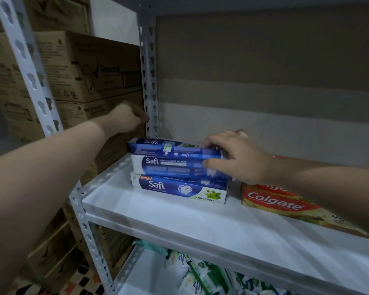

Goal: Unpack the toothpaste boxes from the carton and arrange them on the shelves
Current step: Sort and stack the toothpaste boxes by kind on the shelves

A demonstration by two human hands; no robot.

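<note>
Three blue and white Safi toothpaste boxes [175, 167] lie stacked lengthwise at the left end of the white shelf board [179, 222]. My right hand [234, 158] grips the right end of the two upper boxes, thumb on the front face and fingers over the top. My left hand [126, 118] is outside the rack, above the stack's left end. Its curled fingers lie against the rear grey upright [150, 88], and I cannot tell whether they hold it. Red Colgate boxes [273, 202] lie to the right of the stack, partly hidden under my right forearm.
Brown cardboard cartons [83, 69] are stacked left of the rack, close to my left arm. The front slotted upright [30, 67] crosses over my left forearm. Green and white packets [200, 273] fill the lower shelf. A grey wall backs the shelf.
</note>
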